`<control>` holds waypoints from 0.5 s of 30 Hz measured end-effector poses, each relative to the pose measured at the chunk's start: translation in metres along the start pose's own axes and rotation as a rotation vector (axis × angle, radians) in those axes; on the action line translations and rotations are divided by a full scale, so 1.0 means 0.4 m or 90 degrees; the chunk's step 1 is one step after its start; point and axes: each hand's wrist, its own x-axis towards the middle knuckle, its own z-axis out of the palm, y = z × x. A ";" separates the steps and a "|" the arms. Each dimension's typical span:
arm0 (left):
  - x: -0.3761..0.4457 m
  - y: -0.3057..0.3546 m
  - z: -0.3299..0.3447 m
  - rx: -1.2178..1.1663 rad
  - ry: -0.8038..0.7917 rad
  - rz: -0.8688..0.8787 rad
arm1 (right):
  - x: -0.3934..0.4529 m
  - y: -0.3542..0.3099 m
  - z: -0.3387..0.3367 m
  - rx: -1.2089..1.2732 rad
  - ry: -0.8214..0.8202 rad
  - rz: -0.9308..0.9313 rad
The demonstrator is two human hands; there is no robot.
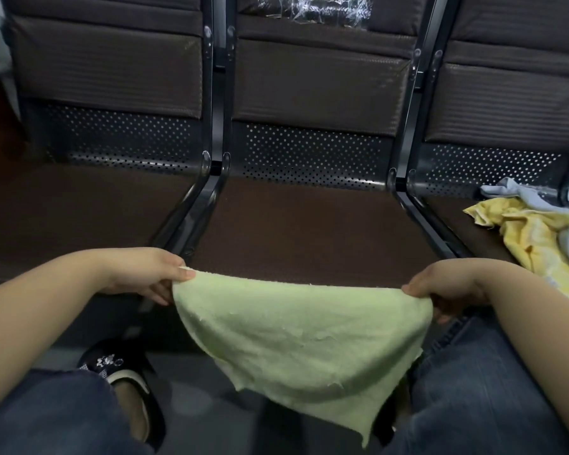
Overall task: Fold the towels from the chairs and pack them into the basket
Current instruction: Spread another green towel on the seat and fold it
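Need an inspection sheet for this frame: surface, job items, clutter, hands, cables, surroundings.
Surface: middle seat, dark brown, bare where visible.
Job's things: green towel held spread in the air by its top corners, hanging down between the knees; yellow towel crumpled on the right seat, with a pale blue-grey towel lying partly on it. Basket not in view.
Clutter: clear plastic wrap on the middle backrest.
Hands: left hand pinches the green towel's left corner; right hand pinches its right corner.
Cables: nothing seen.
Surroundings: row of joined seats with black metal frames and perforated panels; jeans and a black slipper below.
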 end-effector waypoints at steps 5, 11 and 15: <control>0.014 0.026 -0.009 -0.018 -0.030 0.012 | 0.014 0.000 -0.025 -0.019 0.124 -0.032; 0.086 0.053 -0.048 0.218 0.253 0.068 | 0.051 -0.028 -0.048 -0.114 0.254 -0.068; 0.117 0.084 -0.068 0.286 0.375 0.075 | 0.092 -0.059 -0.047 0.096 0.264 -0.099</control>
